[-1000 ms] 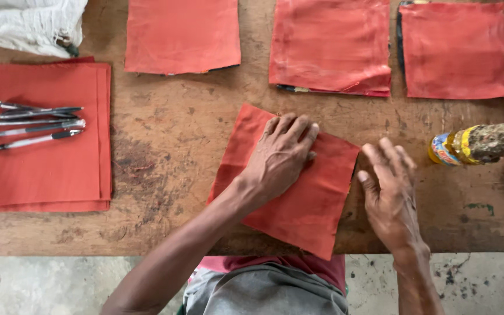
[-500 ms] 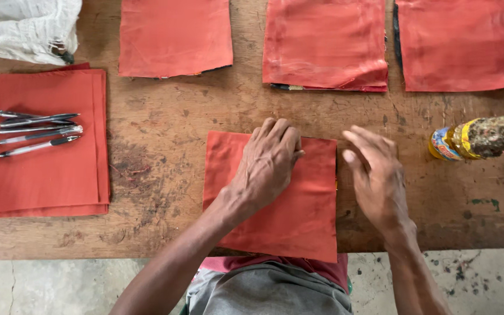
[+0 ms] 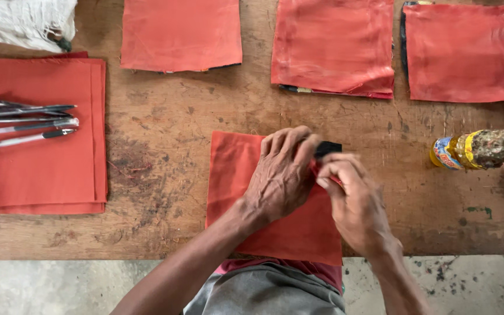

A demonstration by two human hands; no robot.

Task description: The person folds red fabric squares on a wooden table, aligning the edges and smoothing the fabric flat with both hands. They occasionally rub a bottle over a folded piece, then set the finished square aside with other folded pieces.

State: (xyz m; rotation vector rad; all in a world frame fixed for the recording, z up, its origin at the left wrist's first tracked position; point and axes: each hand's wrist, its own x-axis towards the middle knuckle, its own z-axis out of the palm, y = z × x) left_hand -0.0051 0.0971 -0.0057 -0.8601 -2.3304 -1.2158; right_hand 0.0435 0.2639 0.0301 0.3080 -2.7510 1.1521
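Observation:
A red cloth-covered square [image 3: 246, 192] lies at the front edge of the wooden table [image 3: 164, 151]. My left hand [image 3: 281, 175] presses flat on its upper middle. My right hand [image 3: 354, 201] pinches the cloth's upper right edge, folding it back over a black corner [image 3: 328, 148] of something underneath. What the black thing is stays mostly hidden under the cloth and both hands.
Three more red squares lie along the back: left [image 3: 181, 35], middle [image 3: 333, 46], right [image 3: 459, 52]. A stack of red sheets [image 3: 42, 169] at left carries several pens [image 3: 27, 122]. A glue-crusted bottle [image 3: 479, 149] lies at right, white rag [image 3: 24, 23] at far left.
The red square was turned straight and slid toward the front edge. My right hand moved from the bare table onto the cloth's right edge and pinched it, exposing a black corner.

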